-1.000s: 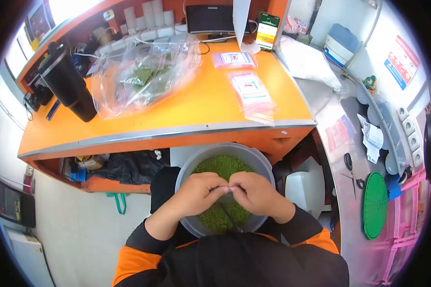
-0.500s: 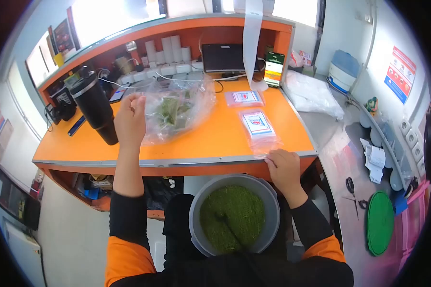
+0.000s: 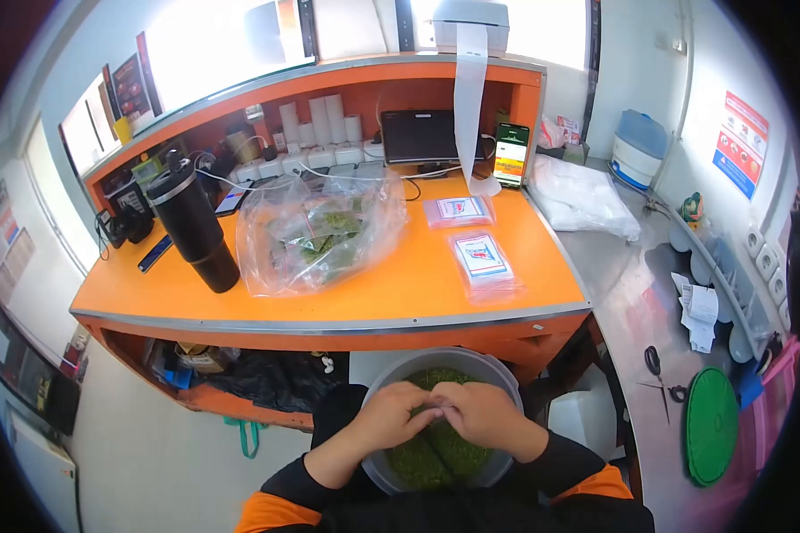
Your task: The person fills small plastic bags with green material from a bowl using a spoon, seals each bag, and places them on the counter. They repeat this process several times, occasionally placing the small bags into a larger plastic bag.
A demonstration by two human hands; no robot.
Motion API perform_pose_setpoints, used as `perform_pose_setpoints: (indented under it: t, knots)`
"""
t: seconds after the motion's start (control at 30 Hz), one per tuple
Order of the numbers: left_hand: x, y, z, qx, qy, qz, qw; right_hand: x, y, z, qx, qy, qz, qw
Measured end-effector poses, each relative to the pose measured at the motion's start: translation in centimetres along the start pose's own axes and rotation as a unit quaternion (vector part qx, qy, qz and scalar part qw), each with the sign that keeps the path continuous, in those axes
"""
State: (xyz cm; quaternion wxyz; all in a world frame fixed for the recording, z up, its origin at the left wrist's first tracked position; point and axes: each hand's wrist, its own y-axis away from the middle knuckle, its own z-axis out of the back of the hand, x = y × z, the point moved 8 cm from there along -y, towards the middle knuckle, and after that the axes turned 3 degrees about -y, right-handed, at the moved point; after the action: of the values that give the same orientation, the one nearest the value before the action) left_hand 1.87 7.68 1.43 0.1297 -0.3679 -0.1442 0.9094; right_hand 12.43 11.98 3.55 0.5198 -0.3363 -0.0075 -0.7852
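My left hand [image 3: 396, 415] and my right hand [image 3: 482, 414] meet over a grey bucket [image 3: 511, 384] of finely cut green material [image 3: 436, 457]. The fingers of both are pinched together at the fingertips; whatever is between them is too small to make out. A dark handle stands in the green material below. On the orange desk [image 3: 373, 298] lie two stacks of clear printed bags, a nearer one [image 3: 483, 258] and a farther one [image 3: 460, 210]. Left of them, a large clear plastic bag [image 3: 320, 235] holds smaller packets of green material.
A black tumbler [image 3: 196, 226] stands on the desk's left side. Behind are a monitor [image 3: 428, 136], a phone [image 3: 510, 155] and a hanging paper strip [image 3: 469, 98]. On the right-hand counter lie scissors [image 3: 656, 373], receipts [image 3: 700, 306] and a green lid [image 3: 710, 426].
My left hand has come down from beside the large clear bag, and my right hand has left the edge of the nearer bag stack. Both now meet over the bucket. The view has tilted slightly.
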Motion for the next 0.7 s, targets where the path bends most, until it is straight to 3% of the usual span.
perform_pose_setpoints:
  t: [0.03,0.13,0.23,0.33,0.43,0.53,0.7]
  knots:
    - [1.0,0.1,-1.2,0.043,-0.005,0.027,0.999,-0.7,0.0,-1.1,0.043,0.006,-0.016,0.999]
    - [1.4,1.0,-2.2,0.109,0.032,0.072,0.991,-1.0,0.5,-1.1,-0.002,-0.068,0.003,0.998]
    - [1.3,1.4,-3.2,0.144,0.034,0.065,0.987,0.6,0.8,1.8,-0.193,0.029,0.100,0.976]
    - [0.9,1.3,-3.2,0.140,0.009,0.071,0.988,-0.7,1.1,1.1,-0.090,-0.031,0.029,0.995]
    - [0.1,1.4,-3.9,0.134,0.054,0.029,0.989,-3.2,2.1,-3.6,0.092,-0.184,-0.079,0.975]
    - [-0.1,1.4,-4.7,0.171,0.107,0.025,0.979,-3.8,2.5,-4.7,0.109,-0.252,-0.109,0.955]
    - [0.9,0.7,-3.8,0.084,0.034,0.026,0.996,-3.1,2.0,-3.1,-0.033,-0.102,-0.080,0.991]
